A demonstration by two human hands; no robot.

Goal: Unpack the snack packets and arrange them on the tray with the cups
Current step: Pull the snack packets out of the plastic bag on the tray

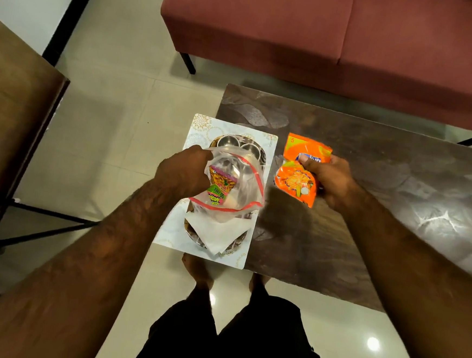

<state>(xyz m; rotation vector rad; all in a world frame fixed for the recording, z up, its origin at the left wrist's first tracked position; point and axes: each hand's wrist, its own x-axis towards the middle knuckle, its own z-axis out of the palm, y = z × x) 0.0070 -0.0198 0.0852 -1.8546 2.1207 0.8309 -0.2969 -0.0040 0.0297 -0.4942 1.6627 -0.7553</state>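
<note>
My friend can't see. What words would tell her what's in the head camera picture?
A person's left hand holds a clear zip bag with a pink and green snack packet inside, above a patterned tray bearing steel cups; the right hand grips an orange snack packet over the dark table.

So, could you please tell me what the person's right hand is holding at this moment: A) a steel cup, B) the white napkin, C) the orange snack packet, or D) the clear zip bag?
C: the right hand grips the orange snack packet over the table, while the left hand is the one holding the clear zip bag.
</note>
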